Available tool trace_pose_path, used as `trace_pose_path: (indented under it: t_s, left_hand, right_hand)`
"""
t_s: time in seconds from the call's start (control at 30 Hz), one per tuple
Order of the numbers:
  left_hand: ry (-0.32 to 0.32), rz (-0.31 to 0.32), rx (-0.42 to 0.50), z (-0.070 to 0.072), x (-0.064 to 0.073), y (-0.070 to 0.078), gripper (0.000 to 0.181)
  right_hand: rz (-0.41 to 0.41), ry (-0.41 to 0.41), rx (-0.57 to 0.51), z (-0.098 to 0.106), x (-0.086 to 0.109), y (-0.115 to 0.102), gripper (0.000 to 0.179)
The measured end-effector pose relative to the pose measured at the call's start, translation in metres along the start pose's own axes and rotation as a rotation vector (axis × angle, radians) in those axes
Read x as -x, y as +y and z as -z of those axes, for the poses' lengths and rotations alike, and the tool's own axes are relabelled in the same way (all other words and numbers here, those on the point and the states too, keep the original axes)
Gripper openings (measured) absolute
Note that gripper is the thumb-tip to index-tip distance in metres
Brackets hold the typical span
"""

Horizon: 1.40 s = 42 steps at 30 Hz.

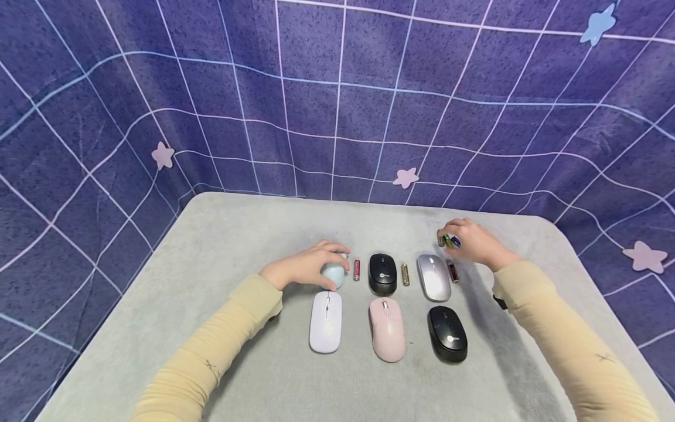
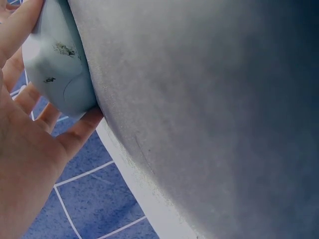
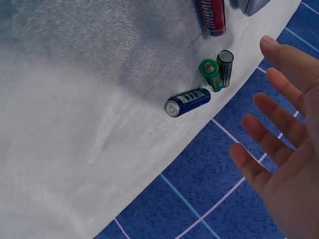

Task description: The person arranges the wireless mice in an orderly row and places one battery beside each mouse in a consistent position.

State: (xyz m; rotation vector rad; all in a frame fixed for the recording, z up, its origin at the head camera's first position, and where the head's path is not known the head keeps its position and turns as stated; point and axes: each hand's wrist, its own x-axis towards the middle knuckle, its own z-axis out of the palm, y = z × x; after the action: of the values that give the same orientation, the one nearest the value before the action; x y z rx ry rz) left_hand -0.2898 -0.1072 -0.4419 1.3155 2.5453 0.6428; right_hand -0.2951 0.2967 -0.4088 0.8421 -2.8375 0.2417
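On the table's left side, my left hand (image 1: 308,266) grips a light blue mouse (image 2: 60,64), with fingers and thumb along its sides; part of it is hidden in the head view. My right hand (image 1: 471,243) hovers by three small batteries at the back right. In the right wrist view its fingers are spread and relaxed, apart from the blue battery (image 3: 188,102), the green battery (image 3: 211,75) and the dark battery (image 3: 225,68). A dark red battery (image 1: 453,271) lies nearer me, beside a silver mouse (image 1: 435,278).
A red battery (image 1: 356,270), a black mouse (image 1: 382,275) and a gold battery (image 1: 405,274) lie between the hands. Closer to me sit a white mouse (image 1: 326,323), a pink mouse (image 1: 387,331) and another black mouse (image 1: 447,335). A purple grid curtain (image 1: 316,105) hangs behind the grey table (image 1: 295,381).
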Motion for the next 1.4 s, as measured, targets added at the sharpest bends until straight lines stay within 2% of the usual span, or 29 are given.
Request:
trace_pose_path:
  t_s: [0.37,0.6,0.83,1.4]
  left_hand:
    - [-0.001,0.000,-0.005,-0.001,-0.001,-0.001,0.044]
    - [-0.002,0.001,-0.010,0.000,-0.001,0.000,0.045]
    - [-0.001,0.004,-0.013,-0.001,-0.002,-0.001,0.045]
    - [0.008,-0.006,-0.001,-0.001,-0.001,-0.001,0.044]
  right_hand:
    - [-0.076,-0.042,-0.003,-0.007,-0.006,0.008,0.044]
    - [-0.086,-0.018,-0.025,-0.016,-0.008,0.015,0.044]
    - [-0.128,-0.054,-0.064,-0.020,-0.011,0.019,0.045]
    - [-0.138,-0.109,-0.088,-0.029,-0.020,0.024,0.042]
